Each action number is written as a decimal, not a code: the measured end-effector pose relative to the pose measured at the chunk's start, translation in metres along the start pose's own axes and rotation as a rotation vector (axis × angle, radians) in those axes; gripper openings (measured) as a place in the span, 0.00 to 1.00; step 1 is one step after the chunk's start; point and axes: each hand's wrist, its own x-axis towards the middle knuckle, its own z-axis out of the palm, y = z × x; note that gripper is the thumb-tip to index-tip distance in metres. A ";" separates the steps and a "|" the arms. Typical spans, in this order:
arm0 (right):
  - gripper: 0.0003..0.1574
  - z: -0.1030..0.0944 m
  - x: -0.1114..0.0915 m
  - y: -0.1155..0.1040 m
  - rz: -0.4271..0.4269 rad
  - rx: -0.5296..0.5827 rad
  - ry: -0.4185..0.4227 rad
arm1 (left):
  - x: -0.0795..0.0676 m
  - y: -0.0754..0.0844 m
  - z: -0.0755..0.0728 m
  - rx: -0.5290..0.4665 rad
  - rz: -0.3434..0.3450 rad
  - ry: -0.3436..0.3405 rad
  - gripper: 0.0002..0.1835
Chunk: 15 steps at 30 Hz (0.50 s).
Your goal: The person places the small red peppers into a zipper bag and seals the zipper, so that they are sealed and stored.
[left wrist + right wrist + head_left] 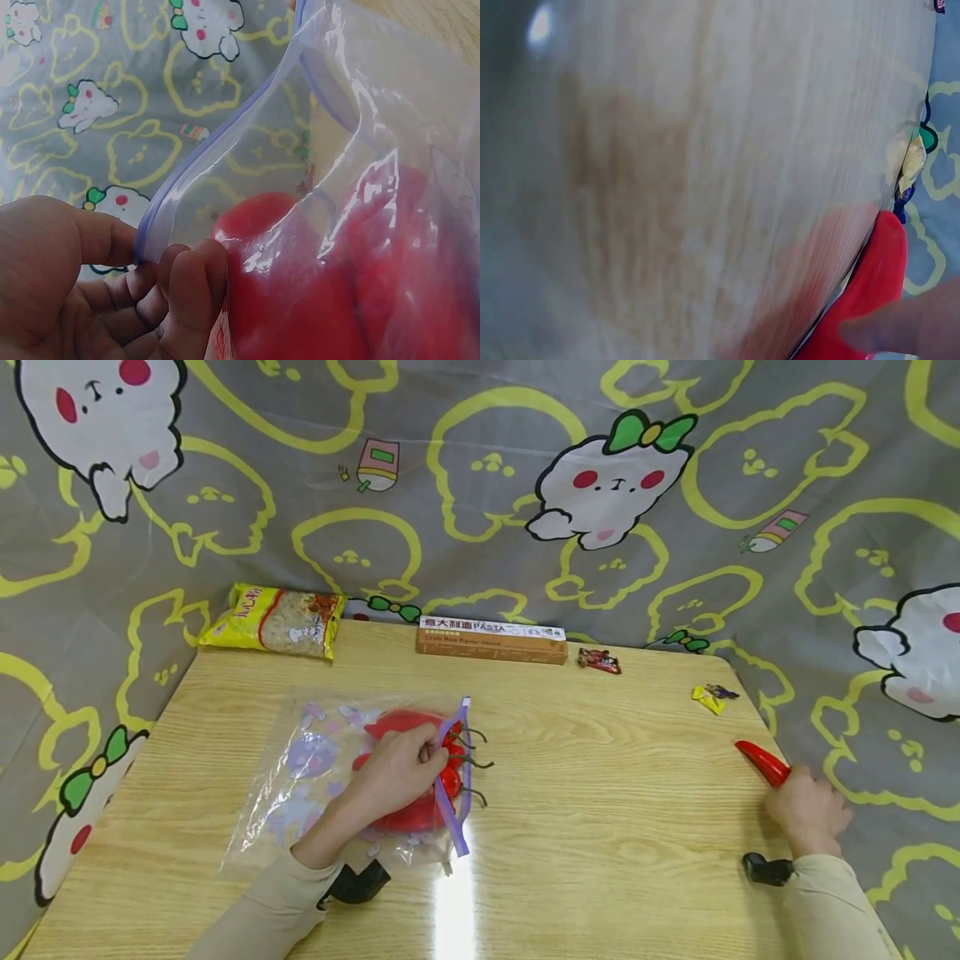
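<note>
A clear zip bag (pixel 258 814) printed with pale purple shapes lies on the left half of the table. Several red peppers (pixel 411 818) fill its right end, and their dark stems poke out past the purple zip strip (pixel 461 845). My left hand (pixel 393 768) lies over the bag and pinches its opening edge between thumb and fingers; the left wrist view shows the mouth spread apart. At the table's right edge, my right hand (pixel 810 810) grips one end of a single red pepper (pixel 756 760), its tapered tip pointing away to the left. My palm hides the other end.
Along the back stand a yellow food packet (pixel 277 620), a pasta box (pixel 491 641) and a small dark red wrapped snack (pixel 599 661). Small wrapped candies (pixel 708 698) lie at the back right. A patterned grey cloth (pixel 480 485) hangs behind and beside the wooden table (pixel 600 827).
</note>
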 end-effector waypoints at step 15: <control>0.27 0.010 -0.018 -0.035 -0.170 0.165 0.253 | -0.001 0.001 0.000 0.009 -0.040 -0.027 0.09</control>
